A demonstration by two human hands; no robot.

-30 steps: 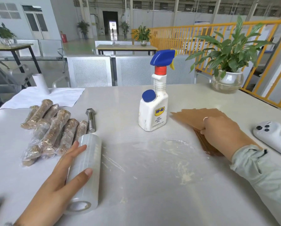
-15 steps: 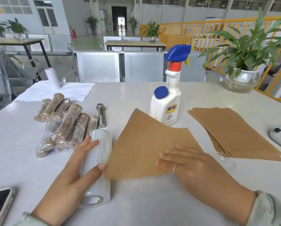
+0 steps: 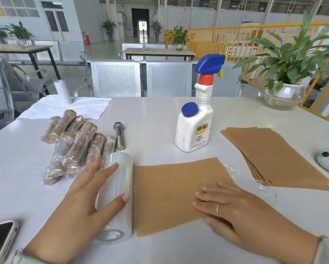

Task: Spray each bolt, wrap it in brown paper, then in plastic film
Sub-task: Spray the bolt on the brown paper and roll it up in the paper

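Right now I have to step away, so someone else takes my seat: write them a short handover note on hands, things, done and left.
Left hand rests open on the film roll. Right hand lies flat on one brown sheet, which lies over pulled-out film.
Spare sheets at right, spray bottle behind.
Done: a pile of wrapped bolts at left.
Left: the bare bolt beside the pile needs spray, paper, film.

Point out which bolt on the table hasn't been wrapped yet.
The bare steel bolt, lying just right of the pile, hex head away from the person. The wrapped bolts beside it are all covered in brown paper and plastic film; this one shows shiny metal.
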